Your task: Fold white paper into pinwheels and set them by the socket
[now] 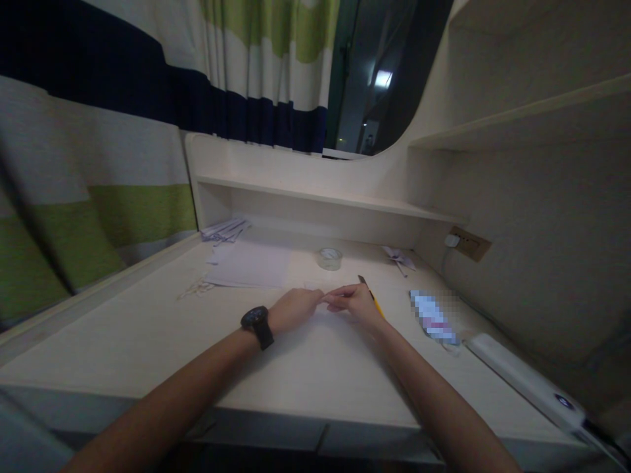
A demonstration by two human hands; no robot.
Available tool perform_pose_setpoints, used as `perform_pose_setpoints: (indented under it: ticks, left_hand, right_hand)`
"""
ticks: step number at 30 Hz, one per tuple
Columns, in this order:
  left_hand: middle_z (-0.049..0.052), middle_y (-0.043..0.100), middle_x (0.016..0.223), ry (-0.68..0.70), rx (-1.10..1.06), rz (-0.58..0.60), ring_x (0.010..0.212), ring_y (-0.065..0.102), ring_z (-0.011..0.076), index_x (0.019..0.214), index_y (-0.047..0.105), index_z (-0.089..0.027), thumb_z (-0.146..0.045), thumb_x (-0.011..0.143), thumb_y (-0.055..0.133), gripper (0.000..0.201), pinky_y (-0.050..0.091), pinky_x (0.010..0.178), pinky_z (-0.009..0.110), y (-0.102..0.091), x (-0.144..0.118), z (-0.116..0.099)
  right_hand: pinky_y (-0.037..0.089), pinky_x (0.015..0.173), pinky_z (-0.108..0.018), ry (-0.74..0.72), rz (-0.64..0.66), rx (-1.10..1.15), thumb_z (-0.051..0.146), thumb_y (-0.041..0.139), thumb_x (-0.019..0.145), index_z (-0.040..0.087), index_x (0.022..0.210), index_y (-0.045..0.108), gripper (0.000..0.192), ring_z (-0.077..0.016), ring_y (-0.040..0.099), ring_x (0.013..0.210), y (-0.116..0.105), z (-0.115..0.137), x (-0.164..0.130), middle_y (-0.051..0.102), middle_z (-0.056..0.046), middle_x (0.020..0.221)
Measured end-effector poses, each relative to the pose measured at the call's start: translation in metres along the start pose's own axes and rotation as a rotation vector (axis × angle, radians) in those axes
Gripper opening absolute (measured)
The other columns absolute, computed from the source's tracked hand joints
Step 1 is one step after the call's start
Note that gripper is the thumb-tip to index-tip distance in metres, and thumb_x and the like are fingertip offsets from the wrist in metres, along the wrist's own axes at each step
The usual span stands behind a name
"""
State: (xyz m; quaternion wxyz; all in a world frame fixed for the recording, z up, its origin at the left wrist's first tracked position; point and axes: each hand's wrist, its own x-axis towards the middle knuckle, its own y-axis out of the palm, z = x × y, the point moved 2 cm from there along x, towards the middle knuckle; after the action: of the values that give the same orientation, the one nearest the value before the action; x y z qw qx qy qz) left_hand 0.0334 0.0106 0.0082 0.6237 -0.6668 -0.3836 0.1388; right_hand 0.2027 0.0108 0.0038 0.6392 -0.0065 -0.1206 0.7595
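My left hand [297, 309], with a black watch [255, 322] on its wrist, is closed in a pinch over the desk's middle. Fingertip to fingertip with it, my right hand [359, 306] is also closed in a pinch. A thin whitish piece [324, 299], which looks like paper, shows between the fingers; most of it is hidden. Partly behind my right hand lies a yellow utility knife [377, 306]. Beyond the hands stands a roll of clear tape [329, 258]. White paper sheets [249, 263] lie to the back left.
Folded paper strips [224, 230] and pale string-like pieces [197, 287] lie at the left. A folded paper shape [398, 257] is at the back right. On the right are a pixelated phone [434, 317] and a long white lamp-like bar [525, 381], near a wall socket [470, 244].
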Motion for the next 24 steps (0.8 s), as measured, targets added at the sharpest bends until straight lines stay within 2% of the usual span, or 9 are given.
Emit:
perform_pose_setpoints:
  ticks: [4,8,10,13,15,17,20,22,24]
  left_hand:
    - [0.007,0.067,0.079,-0.010,0.010,-0.029,0.074,0.063,0.0198,0.088,0.058,-0.017,-0.013,0.085,0.042,0.017,0.041,0.063,0.026,0.002,0.000,0.005]
    - [0.007,0.067,0.084,-0.042,-0.045,-0.085,0.076,0.062,0.0184,0.095,0.057,-0.018,-0.014,0.086,0.040,0.020,0.041,0.066,0.026,-0.001,0.003,0.019]
    - [0.006,0.065,0.082,-0.098,-0.104,-0.146,0.073,0.060,0.0172,0.099,0.055,-0.018,-0.014,0.088,0.035,0.023,0.041,0.067,0.026,-0.004,0.009,0.032]
    - [0.007,0.063,0.085,-0.247,-0.211,-0.262,0.078,0.059,0.0178,0.098,0.054,-0.016,-0.018,0.091,0.028,0.027,0.042,0.072,0.029,-0.007,0.024,0.056]
    - [0.008,0.063,0.086,-0.365,-0.278,-0.301,0.080,0.059,0.0184,0.094,0.055,-0.016,-0.019,0.091,0.027,0.028,0.043,0.074,0.030,-0.004,0.040,0.073]
    - [0.009,0.063,0.089,-0.452,-0.327,-0.340,0.083,0.059,0.0187,0.093,0.055,-0.016,-0.020,0.091,0.027,0.028,0.043,0.076,0.030,0.001,0.057,0.086]
    - [0.012,0.063,0.095,-0.540,-0.384,-0.351,0.089,0.059,0.0193,0.093,0.056,-0.014,-0.021,0.091,0.027,0.029,0.043,0.075,0.029,0.015,0.083,0.100]
    - [0.013,0.065,0.090,-0.550,-0.399,-0.324,0.083,0.060,0.0197,0.090,0.057,-0.013,-0.026,0.091,0.030,0.030,0.043,0.069,0.028,0.024,0.098,0.106]
    - [0.011,0.066,0.082,-0.557,-0.415,-0.284,0.074,0.060,0.0195,0.087,0.059,-0.012,-0.032,0.087,0.041,0.027,0.043,0.063,0.027,0.034,0.110,0.111]
  right_hand:
    - [0.054,0.059,-0.029,-0.001,-0.025,0.004,0.044,0.078,0.055,0.011,0.075,0.074,0.039,-0.0156,0.064,0.056,0.003,-0.004,0.003,0.070,-0.008,0.065]
    - [0.053,0.060,-0.032,-0.048,-0.101,-0.055,0.048,0.075,0.058,0.012,0.094,0.071,0.051,-0.0180,0.065,0.059,-0.012,-0.001,0.008,0.071,-0.008,0.070]
    - [0.051,0.060,-0.031,-0.045,-0.176,-0.245,0.052,0.065,0.069,0.012,0.100,0.069,0.051,-0.0204,0.067,0.063,-0.030,0.003,0.008,0.071,-0.011,0.076]
    - [0.047,0.067,-0.032,0.011,-0.312,-0.951,0.051,0.049,0.083,0.013,0.086,0.070,0.043,-0.0252,0.067,0.077,-0.059,0.008,0.002,0.070,-0.015,0.080]
    - [0.045,0.068,-0.035,0.130,-0.326,-1.297,0.054,0.046,0.083,0.013,0.084,0.068,0.047,-0.0293,0.065,0.082,-0.071,0.008,-0.005,0.069,-0.017,0.083]
    - [0.044,0.064,-0.035,0.248,-0.266,-1.445,0.060,0.044,0.082,0.013,0.084,0.066,0.051,-0.0307,0.066,0.080,-0.075,0.005,-0.012,0.069,-0.018,0.084]
    - [0.044,0.063,-0.035,0.319,-0.192,-1.526,0.061,0.043,0.081,0.014,0.086,0.064,0.052,-0.0305,0.066,0.079,-0.070,0.000,-0.018,0.068,-0.019,0.085]
    - [0.044,0.063,-0.036,0.341,-0.156,-1.547,0.057,0.043,0.083,0.014,0.087,0.063,0.048,-0.0304,0.066,0.080,-0.067,-0.003,-0.018,0.068,-0.019,0.087]
    - [0.044,0.063,-0.036,0.352,-0.141,-1.564,0.050,0.041,0.086,0.013,0.088,0.063,0.043,-0.0305,0.066,0.080,-0.067,-0.007,-0.016,0.067,-0.019,0.089]
